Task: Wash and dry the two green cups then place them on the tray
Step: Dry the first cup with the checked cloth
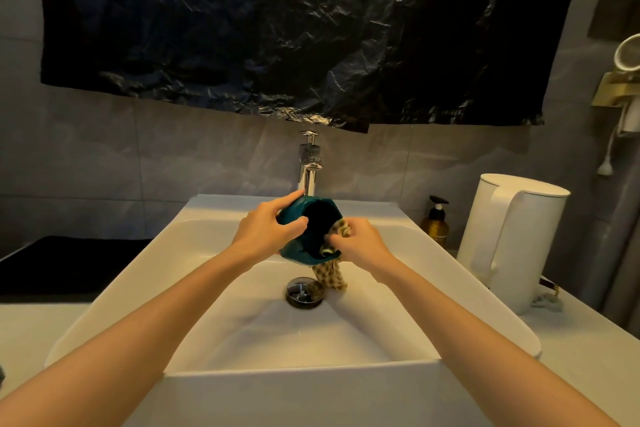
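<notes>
Dim bathroom counter, with a white sink (214, 208) under a tap (309, 166); no water shows running. Over the bowl the left hand (265, 225) grips 1 green cup (294, 213), tipped on its side with its mouth toward the right hand (360, 243). That hand's curled fingers pinch a patterned cloth (330, 276) and push it into the cup; the cloth's tail hangs near the drain (304, 291). Scrubbing or drying, I cannot tell. The 2nd cup is out of view. A dark flat slab (52, 263) at left may be the tray; this cup has yet to reach it.
</notes>
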`<state>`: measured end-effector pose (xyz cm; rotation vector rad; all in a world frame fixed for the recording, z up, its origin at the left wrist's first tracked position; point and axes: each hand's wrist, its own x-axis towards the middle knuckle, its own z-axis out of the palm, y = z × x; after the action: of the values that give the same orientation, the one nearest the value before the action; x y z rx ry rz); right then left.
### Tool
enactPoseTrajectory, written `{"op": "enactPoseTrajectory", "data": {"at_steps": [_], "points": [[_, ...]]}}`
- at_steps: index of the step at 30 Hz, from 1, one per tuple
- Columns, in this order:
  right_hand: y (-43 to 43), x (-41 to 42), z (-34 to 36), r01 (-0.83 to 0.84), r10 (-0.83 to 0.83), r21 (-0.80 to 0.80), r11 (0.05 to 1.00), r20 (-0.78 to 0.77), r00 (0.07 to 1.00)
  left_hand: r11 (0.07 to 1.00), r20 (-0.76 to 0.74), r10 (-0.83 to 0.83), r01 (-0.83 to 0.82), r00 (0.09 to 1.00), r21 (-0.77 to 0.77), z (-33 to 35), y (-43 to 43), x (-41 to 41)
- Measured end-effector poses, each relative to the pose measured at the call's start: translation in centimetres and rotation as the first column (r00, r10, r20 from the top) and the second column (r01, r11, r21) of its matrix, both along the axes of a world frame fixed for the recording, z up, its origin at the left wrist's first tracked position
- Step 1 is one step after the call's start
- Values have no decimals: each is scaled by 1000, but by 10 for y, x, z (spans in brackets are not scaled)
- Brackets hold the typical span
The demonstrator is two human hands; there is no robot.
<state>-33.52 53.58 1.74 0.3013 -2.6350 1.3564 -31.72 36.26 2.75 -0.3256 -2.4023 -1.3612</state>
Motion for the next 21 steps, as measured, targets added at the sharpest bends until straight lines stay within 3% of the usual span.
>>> {"op": "enactPoseTrajectory", "data": {"at_steps": [4,7,9,11,12,14,17,21], "points": [[3,-2,0,209,-196,72,975,-155,968,999,-46,-45,45,998,2,0,6,2],[2,1,1,234,-202,152,960,-199,959,999,-81,-17,14,997,-32,0,6,2],[2,1,2,110,-108,84,990,-25,994,999,-85,7,-11,996,-50,0,3,1],[0,5,5,-64,92,-119,991,247,965,997,-79,28,-34,996,-71,-1,-1,0],[-1,6,6,-104,159,-185,977,312,937,997,-75,31,-36,997,-73,-1,-2,-1],[-1,3,6,-85,142,-186,979,321,936,997,-72,12,-18,997,-76,-1,-1,0],[1,-5,3,59,-47,-60,996,182,982,997,-49,-34,30,998,-71,0,4,0],[8,-8,3,157,-123,169,973,-199,972,994,20,-111,111,994,9,0,6,-2]]}}
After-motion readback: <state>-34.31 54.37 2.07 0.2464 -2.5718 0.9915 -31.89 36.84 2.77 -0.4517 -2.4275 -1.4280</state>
